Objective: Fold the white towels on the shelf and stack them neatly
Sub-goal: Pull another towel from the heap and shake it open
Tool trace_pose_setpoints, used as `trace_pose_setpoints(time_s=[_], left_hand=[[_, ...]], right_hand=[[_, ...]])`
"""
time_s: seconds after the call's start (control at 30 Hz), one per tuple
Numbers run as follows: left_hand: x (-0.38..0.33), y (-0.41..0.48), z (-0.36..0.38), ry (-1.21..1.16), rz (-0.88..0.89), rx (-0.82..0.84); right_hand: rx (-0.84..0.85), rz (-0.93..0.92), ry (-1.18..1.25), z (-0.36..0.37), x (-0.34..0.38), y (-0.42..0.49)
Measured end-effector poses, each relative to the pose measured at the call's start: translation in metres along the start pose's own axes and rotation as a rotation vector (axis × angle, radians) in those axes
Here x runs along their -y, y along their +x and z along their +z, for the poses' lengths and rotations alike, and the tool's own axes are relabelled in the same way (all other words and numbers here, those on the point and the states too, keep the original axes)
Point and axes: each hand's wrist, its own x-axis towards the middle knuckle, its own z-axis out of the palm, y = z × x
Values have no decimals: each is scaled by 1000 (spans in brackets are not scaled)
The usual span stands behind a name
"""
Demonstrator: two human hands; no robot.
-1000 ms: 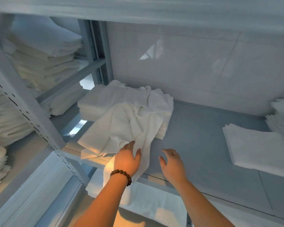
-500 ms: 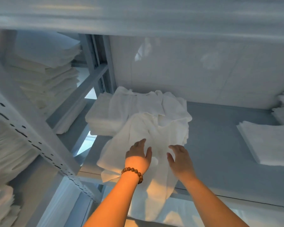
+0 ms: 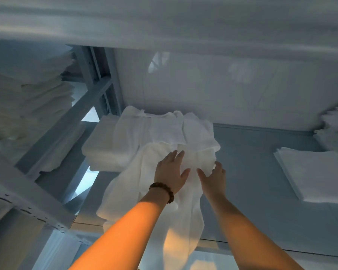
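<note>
wall [image 3: 232,84]: white, glossy | upright post [image 3: 98,71]: grey metal | bracelet [image 3: 165,190]: brown beads

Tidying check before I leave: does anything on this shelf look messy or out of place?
Yes. One loose towel lies crumpled over the folded stack at the left, and its end hangs off the shelf's front edge. The left hand lies on it; the right hand is at its edge.

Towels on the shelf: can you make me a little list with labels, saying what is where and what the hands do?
Loose towel: crumpled, draped off a folded stack, hanging over the shelf edge
Left hand: flat on the loose towel, fingers straight
Right hand: open, at the towel's right edge
Bracelet: brown beads, left wrist
Right side: flat folded towel
</note>
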Motion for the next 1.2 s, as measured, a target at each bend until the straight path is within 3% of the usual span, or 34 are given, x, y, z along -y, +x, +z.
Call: trace_pose_setpoints(time_s=[0.17,0.5,0.63,0.83,1.2], left_hand=[[-10,22,12,148,33,148],[-33,28,12,164,24,136],[-61,28,6,74,151,45],[-113,39,-16,-15,569,-39],[-160,34,-11,-46,562,-115]], right_hand=[[9,-7,33,2,2,13],[-202,-141,142,-61,10,32],[-251,-217,134,-81,8,25],[-242,-434,98,-110,13,7],[-412,-437,82,-184,-11,-6]])
